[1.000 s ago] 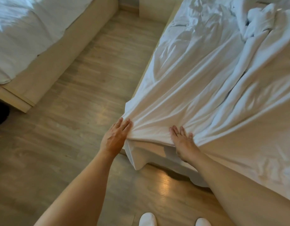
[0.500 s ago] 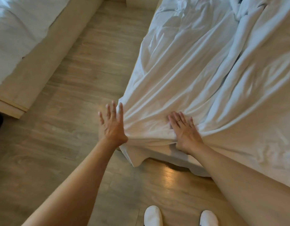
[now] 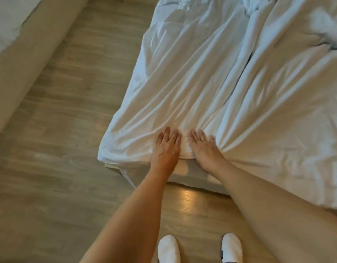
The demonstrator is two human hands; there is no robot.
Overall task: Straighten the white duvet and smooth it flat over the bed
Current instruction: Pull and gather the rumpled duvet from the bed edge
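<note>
The white duvet (image 3: pixel 230 88) covers the bed (image 3: pixel 200 177) on the right, with long creases fanning out from the near edge and a bunched heap at the far right. My left hand (image 3: pixel 166 147) lies palm down on the duvet at the bed's near edge, fingers straight. My right hand (image 3: pixel 203 147) lies flat beside it, a few centimetres to the right, fingers spread and pressing the cloth. The duvet's near left corner (image 3: pixel 108 154) hangs slightly over the bed corner.
A second bed (image 3: pixel 23 59) with white bedding stands at the upper left across a strip of wooden floor (image 3: pixel 69 130). My feet in white slippers (image 3: pixel 168 249) stand on the floor just before the bed.
My left hand moved from off the duvet's left corner onto the duvet, next to my right hand. The duvet corner now lies flatter. The view shifted down and right.
</note>
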